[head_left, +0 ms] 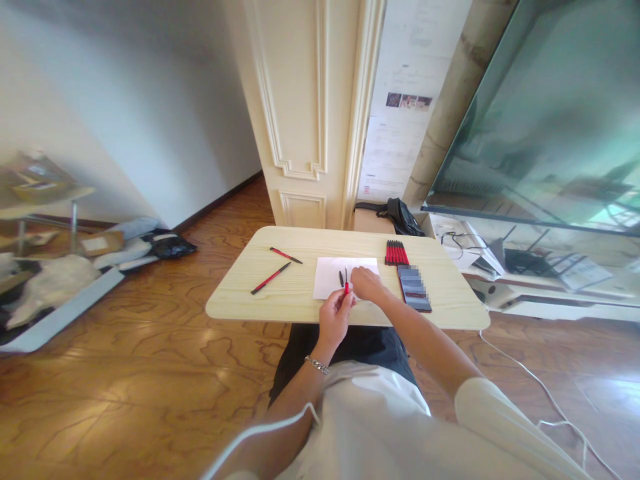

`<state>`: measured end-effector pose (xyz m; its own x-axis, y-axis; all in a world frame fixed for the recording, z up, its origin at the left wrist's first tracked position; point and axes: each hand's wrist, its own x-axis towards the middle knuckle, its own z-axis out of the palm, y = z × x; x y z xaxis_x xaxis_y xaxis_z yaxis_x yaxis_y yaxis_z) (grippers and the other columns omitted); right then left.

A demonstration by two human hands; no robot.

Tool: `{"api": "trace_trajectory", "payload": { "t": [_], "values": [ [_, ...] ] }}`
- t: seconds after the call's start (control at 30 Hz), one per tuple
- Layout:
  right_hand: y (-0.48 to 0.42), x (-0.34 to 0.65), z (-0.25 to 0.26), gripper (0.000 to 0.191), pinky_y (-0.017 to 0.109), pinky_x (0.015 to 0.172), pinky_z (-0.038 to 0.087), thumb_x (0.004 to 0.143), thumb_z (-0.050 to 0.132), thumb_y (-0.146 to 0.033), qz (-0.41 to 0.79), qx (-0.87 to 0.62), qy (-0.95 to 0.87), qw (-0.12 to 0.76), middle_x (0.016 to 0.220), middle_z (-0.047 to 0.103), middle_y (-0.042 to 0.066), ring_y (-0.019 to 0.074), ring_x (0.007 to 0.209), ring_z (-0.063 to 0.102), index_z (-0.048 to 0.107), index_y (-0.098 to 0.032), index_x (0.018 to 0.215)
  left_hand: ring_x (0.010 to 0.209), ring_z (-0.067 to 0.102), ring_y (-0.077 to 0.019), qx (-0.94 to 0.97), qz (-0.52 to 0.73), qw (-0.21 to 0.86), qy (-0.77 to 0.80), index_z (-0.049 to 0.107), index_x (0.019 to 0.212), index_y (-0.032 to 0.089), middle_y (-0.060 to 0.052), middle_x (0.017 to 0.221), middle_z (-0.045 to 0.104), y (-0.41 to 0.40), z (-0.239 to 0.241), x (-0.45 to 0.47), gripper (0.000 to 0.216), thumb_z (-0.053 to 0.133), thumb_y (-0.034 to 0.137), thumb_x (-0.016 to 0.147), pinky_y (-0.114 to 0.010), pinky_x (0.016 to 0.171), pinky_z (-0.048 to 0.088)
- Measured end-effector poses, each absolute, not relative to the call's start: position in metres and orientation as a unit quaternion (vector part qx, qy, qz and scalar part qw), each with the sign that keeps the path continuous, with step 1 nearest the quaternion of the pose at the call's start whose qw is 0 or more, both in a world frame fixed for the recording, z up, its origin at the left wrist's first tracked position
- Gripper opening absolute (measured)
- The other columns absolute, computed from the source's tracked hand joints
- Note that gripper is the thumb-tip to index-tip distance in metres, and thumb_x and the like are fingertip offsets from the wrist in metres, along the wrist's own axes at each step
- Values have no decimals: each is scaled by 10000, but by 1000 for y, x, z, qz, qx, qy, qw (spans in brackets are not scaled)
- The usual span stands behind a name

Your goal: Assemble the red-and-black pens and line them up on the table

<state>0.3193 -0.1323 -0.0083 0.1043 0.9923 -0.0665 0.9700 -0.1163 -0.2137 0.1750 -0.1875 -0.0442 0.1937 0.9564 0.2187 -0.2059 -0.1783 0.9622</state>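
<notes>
In the head view my left hand [335, 315] is closed around a red pen barrel [347, 288] that points away from me. A thin dark tip stands out of the barrel's far end. My right hand [367, 283] is just right of the barrel, its fingers curled; what they hold, if anything, is hidden. Under both hands lies a white sheet of paper [327, 268]. A short black pen part [341, 279] rests on the sheet, left of the barrel. Two red-and-black pens [286, 255] lie apart on the left side of the table.
A row of several red-and-black pens [397, 253] lies on the right of the pale wooden table [235, 293], with a phone [415, 289] in front of it. Behind the table is a black bag [404, 217]. A white cable [530, 377] runs over the floor at right.
</notes>
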Motion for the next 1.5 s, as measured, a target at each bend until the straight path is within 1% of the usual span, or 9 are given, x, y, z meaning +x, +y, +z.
{"api": "trace_trajectory", "payload": {
  "t": [0.1,0.23,0.33,0.4,0.5,1.07,1.23,1.4,1.5],
  "values": [
    [-138,333,-9,243,304,778,452,856,472,-189,134,-748,-628,166,963,669,145,217,909,621,618,-110,1033,776,662,-167,558,530,541,338,627,1033,143,-79,860,699,-187,-45,175,359,588,439,834,-283,717,515],
    [-146,342,4,269,248,636,445,824,504,-302,329,-647,-549,415,752,637,35,137,687,589,645,-131,975,772,648,-161,580,520,527,338,631,1036,142,-78,859,694,-187,-47,177,351,581,429,841,-286,734,509],
    [-154,337,22,307,219,617,432,756,603,-410,396,-557,-474,556,792,635,24,112,696,580,638,-167,941,763,639,-159,590,516,517,344,632,1031,145,-68,839,690,-186,-49,179,352,579,435,839,-284,730,502],
    [-160,331,33,332,214,631,431,727,645,-446,413,-518,-445,602,849,645,30,108,726,584,624,-185,931,755,633,-158,596,510,516,344,633,1030,150,-60,826,687,-186,-50,179,349,580,436,837,-283,726,497],
    [-164,323,42,347,214,638,426,713,670,-464,431,-491,-442,615,868,654,39,109,738,584,619,-187,916,746,624,-160,607,502,509,347,640,1020,159,-48,794,676,-185,-49,178,335,579,432,837,-284,726,489],
    [-168,315,41,352,215,634,428,704,676,-474,428,-506,-449,599,857,672,43,118,735,597,617,-185,894,716,620,-165,613,509,489,354,652,993,165,-48,773,675,-186,-46,177,332,578,445,830,-284,702,492],
    [-166,316,39,340,220,617,422,692,687,-458,408,-516,-466,591,804,671,32,118,702,591,632,-179,878,721,622,-161,620,503,487,354,649,1001,163,-46,782,679,-185,-48,177,331,573,441,837,-283,707,491],
    [-169,317,32,302,236,619,422,697,686,-427,392,-526,-500,566,750,667,27,121,672,574,655,-165,842,727,622,-158,619,503,490,351,641,1019,161,-48,785,676,-185,-49,177,333,564,435,846,-279,707,491],
    [-172,324,25,281,242,633,429,689,697,-391,418,-511,-543,518,767,674,30,121,673,569,668,-151,833,737,623,-156,615,505,498,346,639,1025,158,-50,796,676,-185,-48,176,332,568,428,846,-276,712,489]
  ]
}}
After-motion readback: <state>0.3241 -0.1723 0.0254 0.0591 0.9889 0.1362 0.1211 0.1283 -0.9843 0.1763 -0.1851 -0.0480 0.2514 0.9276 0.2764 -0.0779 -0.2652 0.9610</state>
